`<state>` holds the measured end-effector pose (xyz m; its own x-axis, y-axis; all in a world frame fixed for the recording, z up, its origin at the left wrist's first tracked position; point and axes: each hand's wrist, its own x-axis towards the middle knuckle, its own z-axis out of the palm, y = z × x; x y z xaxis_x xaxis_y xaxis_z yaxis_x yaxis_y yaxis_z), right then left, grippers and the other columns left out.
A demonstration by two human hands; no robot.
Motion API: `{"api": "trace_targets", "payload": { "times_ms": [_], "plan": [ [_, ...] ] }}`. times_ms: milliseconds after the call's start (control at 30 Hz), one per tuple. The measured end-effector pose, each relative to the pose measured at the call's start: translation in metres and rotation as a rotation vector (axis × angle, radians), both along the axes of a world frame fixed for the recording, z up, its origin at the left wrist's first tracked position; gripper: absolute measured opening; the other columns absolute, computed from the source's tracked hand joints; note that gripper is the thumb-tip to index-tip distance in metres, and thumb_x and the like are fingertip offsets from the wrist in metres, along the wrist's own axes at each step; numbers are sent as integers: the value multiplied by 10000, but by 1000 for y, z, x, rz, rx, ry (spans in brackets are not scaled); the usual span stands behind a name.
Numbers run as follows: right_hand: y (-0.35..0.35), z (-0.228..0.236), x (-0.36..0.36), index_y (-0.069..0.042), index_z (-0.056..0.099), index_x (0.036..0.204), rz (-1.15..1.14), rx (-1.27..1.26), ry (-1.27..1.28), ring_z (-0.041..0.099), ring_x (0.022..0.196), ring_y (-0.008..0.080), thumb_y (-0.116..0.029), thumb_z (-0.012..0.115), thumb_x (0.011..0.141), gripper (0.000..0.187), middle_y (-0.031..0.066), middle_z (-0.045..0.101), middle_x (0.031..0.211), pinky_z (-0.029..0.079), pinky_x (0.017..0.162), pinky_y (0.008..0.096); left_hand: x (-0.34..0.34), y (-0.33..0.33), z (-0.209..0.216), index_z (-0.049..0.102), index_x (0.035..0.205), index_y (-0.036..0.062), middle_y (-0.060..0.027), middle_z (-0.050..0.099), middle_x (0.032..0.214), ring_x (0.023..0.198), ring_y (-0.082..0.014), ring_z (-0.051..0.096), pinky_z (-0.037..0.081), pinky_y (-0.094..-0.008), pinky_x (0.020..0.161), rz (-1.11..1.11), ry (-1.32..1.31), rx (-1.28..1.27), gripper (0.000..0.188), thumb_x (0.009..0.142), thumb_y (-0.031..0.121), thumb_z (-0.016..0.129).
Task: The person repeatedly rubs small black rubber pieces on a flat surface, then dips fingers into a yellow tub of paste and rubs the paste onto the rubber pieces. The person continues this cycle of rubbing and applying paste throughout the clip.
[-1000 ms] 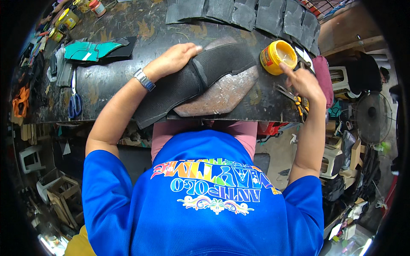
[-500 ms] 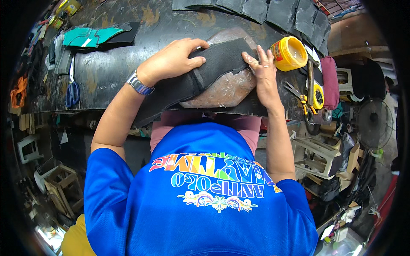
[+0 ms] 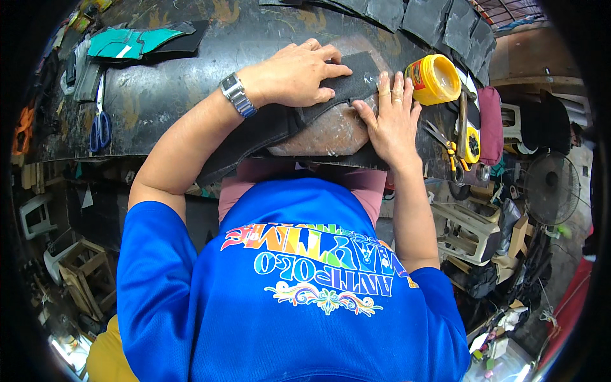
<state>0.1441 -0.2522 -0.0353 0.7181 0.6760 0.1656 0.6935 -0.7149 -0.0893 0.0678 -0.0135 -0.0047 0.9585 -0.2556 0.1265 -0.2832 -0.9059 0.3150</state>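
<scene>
A long black fabric piece with a stitched seam lies across a worn brown slab at the table's near edge. Its left end hangs down toward my lap. My left hand, with a watch on its wrist, rests on top of the fabric; its fingers and thumb are apart and pressed onto the cloth. Flat and with fingers stretched out, my right hand lies at the right end of the slab, beside the fabric's edge. Just beyond its fingertips stands an open yellow tub with pale contents.
Yellow-handled scissors, a hammer, a yellow tape roll and a maroon bundle lie at the right. Blue-handled scissors and teal cut pieces are at the left. Black sheets line the far edge.
My left hand has slid right and away along the fabric, its fingers now on the upper part. My right hand has flattened onto the slab's right end. The view has shifted slightly.
</scene>
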Motion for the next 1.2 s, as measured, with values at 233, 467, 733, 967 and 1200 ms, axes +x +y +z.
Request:
{"api": "trace_targets", "payload": {
  "times_ms": [233,467,733,967,1200],
  "plan": [
    [7,11,7,-217,392,1555,207,-94,-120,123,1541,384,-693,468,931,788,158,271,1641,101,1168,687,5,15,-1,591,1380,99,-131,525,1406,1234,-339,518,422,-427,1086,-67,55,-95,470,938,252,633],
    [20,13,-20,-235,383,1559,300,-79,-92,133,1539,375,-718,469,908,815,142,281,1639,64,1169,695,-30,27,7,593,1358,78,-162,554,1373,1257,-361,545,444,-420,1060,56,64,-226,435,959,246,636],
    [29,13,-61,-200,363,1567,487,-46,78,90,1545,383,-709,484,906,842,165,228,1650,28,1153,717,-50,31,-6,654,1272,72,-188,615,1191,1142,-368,597,472,-405,996,186,-9,-435,337,955,173,603],
    [10,40,-49,-232,584,1409,597,189,329,230,1490,380,-620,523,958,599,187,349,1576,100,1152,658,-52,22,1,694,1202,84,-178,634,1062,1031,-371,620,490,-412,929,312,6,-473,274,967,201,614],
    [-52,95,97,-113,771,1079,-24,445,109,658,1062,331,-555,512,1007,518,148,689,1202,498,898,407,-64,23,22,706,1191,44,-128,741,1091,958,-192,700,537,-325,844,214,94,-811,275,964,185,643]
  ]
}}
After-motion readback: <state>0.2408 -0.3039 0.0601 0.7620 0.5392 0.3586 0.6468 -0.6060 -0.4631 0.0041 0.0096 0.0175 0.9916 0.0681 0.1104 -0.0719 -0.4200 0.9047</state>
